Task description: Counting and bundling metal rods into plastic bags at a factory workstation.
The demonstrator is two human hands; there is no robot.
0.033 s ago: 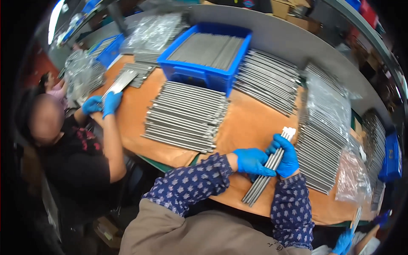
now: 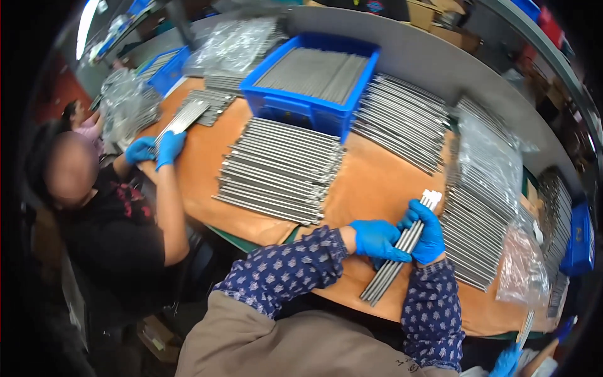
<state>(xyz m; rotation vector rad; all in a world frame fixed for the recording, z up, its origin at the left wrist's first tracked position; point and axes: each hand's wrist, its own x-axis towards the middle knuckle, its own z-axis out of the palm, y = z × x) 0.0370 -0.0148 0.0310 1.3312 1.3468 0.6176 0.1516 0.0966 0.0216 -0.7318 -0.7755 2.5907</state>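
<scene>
A small bundle of slim metal rods [image 2: 394, 267] lies slanted between my hands, over the near edge of the table. My left hand [image 2: 379, 242], in a blue glove, closes on the bundle's middle from the left. My right hand [image 2: 426, 234], also gloved in blue, wraps round its upper part from the right. Pale, bright ends [image 2: 431, 196] stick out above my right fingers, while the lower ends point down and left. To the left lies a wide layer of similar rods [image 2: 279, 169]. Another stack of rods [image 2: 474, 229] sits just right of my right hand.
A blue bin [image 2: 282, 108] full of rods stands at the back. Beside it lie more rods [image 2: 402, 119]. Clear plastic bags [image 2: 490, 147] cover rods at the right. On the left, a co-worker's gloved hands [image 2: 166, 147] hold rods. Another person's gloved hand [image 2: 506, 360] shows at lower right.
The whole view has shifted slightly, so things on the table appear a little farther right and lower. My hands keep their grip on the rods.
</scene>
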